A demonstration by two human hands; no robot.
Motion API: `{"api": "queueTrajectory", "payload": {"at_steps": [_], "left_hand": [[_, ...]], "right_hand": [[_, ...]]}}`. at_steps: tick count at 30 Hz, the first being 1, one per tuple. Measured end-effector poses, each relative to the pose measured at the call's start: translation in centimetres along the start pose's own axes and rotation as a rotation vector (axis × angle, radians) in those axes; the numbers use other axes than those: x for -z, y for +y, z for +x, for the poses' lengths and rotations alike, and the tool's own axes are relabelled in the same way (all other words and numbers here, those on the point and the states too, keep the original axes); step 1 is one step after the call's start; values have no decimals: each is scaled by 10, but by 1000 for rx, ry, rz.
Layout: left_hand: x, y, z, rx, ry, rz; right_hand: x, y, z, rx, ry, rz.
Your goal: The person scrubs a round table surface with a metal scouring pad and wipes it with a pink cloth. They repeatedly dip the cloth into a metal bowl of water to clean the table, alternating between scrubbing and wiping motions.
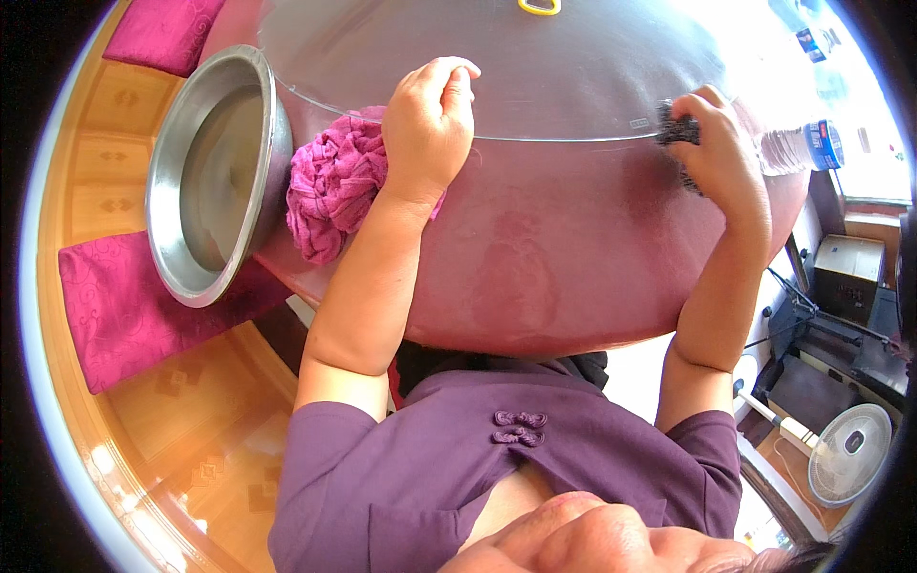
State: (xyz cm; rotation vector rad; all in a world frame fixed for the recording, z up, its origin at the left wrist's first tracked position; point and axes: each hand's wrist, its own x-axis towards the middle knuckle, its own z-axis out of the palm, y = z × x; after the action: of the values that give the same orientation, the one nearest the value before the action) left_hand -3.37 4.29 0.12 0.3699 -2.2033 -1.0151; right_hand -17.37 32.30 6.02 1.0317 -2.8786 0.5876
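My left hand (430,122) is over the near edge of a round glass tabletop (559,79), its fingers curled in; nothing shows in it. Beside and partly under that wrist lies a crumpled pink cloth (337,179) on the dark red table surface (573,251). At the right, my right hand (716,143) grips a dark grey scouring pad (677,129) at the glass edge. Some of the same dark mesh shows below the fingers. A clear plastic bottle (788,149) with a blue label lies just right of that hand.
A metal basin (269,122) holding cloudy water stands left of the cloth. A yellow ring-shaped object (539,7) rests at the far side of the glass. Pink cushions (114,315) lie on wooden seating at the left. A white fan (850,455) and a box (849,268) stand at the lower right.
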Motion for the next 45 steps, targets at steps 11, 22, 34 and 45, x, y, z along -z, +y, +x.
{"api": "queueTrajectory", "payload": {"at_steps": [11, 22, 34, 45], "left_hand": [[-4, 0, -3, -90, -10, 80], [3, -9, 2, -72, 54, 49], [-3, 3, -6, -78, -53, -16], [-2, 0, 0, -70, 5, 35]], "right_hand": [[-64, -59, 12, 585, 140, 133], [-14, -13, -1, 250, -11, 52], [-59, -72, 5, 570, 108, 58], [-11, 10, 8, 189, 63, -87]]}}
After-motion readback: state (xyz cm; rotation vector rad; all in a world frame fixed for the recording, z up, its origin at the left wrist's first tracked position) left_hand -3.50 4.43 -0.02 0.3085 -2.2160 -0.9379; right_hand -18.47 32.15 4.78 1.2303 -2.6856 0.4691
